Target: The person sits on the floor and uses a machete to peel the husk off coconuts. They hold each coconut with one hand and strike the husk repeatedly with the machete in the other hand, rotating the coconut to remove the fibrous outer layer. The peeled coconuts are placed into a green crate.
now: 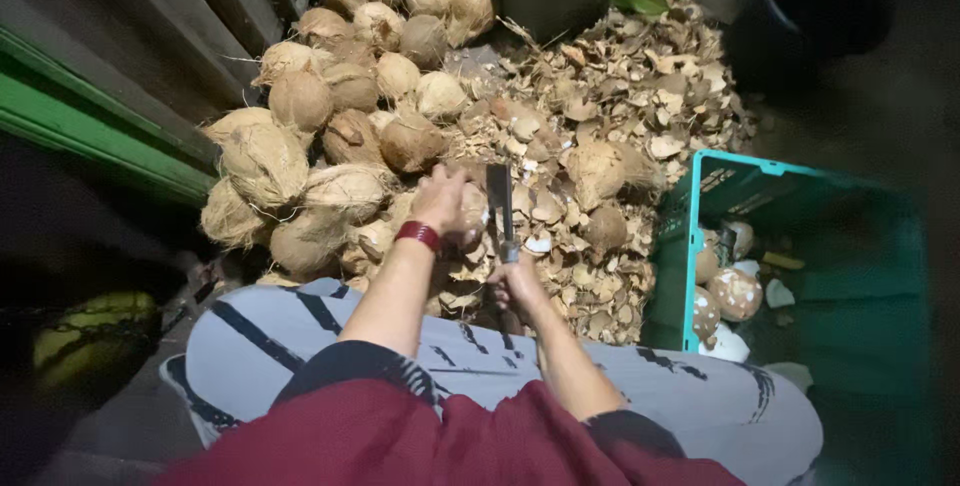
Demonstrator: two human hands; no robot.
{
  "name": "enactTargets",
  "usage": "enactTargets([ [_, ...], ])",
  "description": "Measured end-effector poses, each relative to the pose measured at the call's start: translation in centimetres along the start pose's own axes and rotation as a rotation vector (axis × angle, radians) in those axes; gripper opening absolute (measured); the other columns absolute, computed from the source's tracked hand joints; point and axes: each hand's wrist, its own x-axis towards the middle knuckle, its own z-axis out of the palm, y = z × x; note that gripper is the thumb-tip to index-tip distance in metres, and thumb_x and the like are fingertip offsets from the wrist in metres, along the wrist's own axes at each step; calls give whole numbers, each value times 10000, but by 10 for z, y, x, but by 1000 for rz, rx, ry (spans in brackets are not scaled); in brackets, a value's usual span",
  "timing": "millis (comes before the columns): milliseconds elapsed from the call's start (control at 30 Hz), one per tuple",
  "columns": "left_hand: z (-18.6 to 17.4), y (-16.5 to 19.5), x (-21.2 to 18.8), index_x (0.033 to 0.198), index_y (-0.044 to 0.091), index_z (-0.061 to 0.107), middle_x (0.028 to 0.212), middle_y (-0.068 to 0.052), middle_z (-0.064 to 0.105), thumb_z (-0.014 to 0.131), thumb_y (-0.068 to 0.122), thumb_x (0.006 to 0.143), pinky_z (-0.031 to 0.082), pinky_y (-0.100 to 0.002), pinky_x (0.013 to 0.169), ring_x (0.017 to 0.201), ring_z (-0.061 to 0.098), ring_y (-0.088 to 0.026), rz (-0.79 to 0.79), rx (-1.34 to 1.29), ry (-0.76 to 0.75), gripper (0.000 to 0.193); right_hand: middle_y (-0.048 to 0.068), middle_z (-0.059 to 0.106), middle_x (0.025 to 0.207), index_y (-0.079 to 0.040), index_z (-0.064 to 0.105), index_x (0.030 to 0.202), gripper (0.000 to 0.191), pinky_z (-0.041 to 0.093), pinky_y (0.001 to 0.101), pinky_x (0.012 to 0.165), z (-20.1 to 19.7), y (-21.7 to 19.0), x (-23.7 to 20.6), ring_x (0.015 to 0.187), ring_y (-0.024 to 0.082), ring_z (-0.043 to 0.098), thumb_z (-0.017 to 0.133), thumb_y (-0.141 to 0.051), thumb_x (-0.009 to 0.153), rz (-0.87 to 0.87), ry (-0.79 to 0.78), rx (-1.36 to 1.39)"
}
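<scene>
left hand [438, 198]: frame centre, fingers wrapped over a coconut [468, 214]
right hand [514, 286]: just below, fist closed on the cleaver [500, 208] handle, blade upright beside the coconut
pile [330, 116]: husked coconuts, upper left
shells [620, 96]: heap, upper centre
crate [700, 246]: teal, right, holds peeled nuts

Brown husked coconut [466, 214] sat upright under left hand [440, 198], above the knees. Dark cleaver [500, 204] stood blade-up beside it, gripped by right hand [517, 286].
</scene>
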Motion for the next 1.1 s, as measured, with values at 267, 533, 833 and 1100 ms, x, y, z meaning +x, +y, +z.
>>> enactTargets([
  [267,16,-9,-9,1393,130,433,1338,-229,475,998,225,570,469,-437,1086,1222,544,-399,-311,-410,153,1003,40,600,680,-42,602,810,193,440,317,522,0,16,10,574,155,556,753,1,696,-296,107,-370],
  [533,7,-34,-5,1426,196,497,1299,-204,579,990,234,666,478,-457,1083,1285,494,-412,355,-249,224,906,-20,515,635,-100,543,792,240,404,300,480,31,-68,-62,529,104,477,783,-97,791,-689,127,-427],
  [833,10,-16,-17,1428,94,425,1337,-266,465,938,304,655,519,-461,978,1198,550,-408,-179,93,104,951,41,633,657,-41,664,881,187,456,358,528,38,0,3,565,192,570,703,-88,704,-145,138,-369],
  [1100,14,-28,-8,1218,130,596,1160,-171,668,885,292,586,544,-413,979,1100,665,-348,136,-405,259,713,74,655,724,-53,684,1067,420,538,382,671,12,-40,-34,693,243,636,782,-123,664,-411,264,-712],
])
